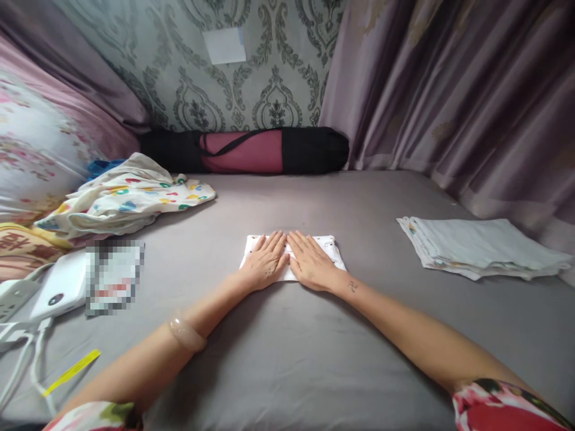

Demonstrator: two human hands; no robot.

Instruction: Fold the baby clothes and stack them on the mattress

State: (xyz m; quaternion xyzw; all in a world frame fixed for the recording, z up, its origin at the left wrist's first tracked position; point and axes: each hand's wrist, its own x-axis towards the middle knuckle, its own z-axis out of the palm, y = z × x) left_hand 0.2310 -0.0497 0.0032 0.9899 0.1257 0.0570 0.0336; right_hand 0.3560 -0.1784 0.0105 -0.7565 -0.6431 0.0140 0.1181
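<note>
A small folded white cloth (287, 273) with tiny dark and coloured marks lies flat on the grey sheet (296, 347). On its left half rests my left hand (267, 260), palm down, fingers extended and pointing away from me. My right hand (312, 260) lies flat over the right half in the same way. The fingertips of both hands are close together near the cloth's far edge. Much of the cloth's middle is hidden beneath the hands.
A stack of pale cloths (485, 245) lies to the right. At left are a crumpled patterned cloth (135, 197), a white device (65, 284), cables, and a yellow strip (74, 371). A black and maroon rolled bag (242, 151) lies along the wall.
</note>
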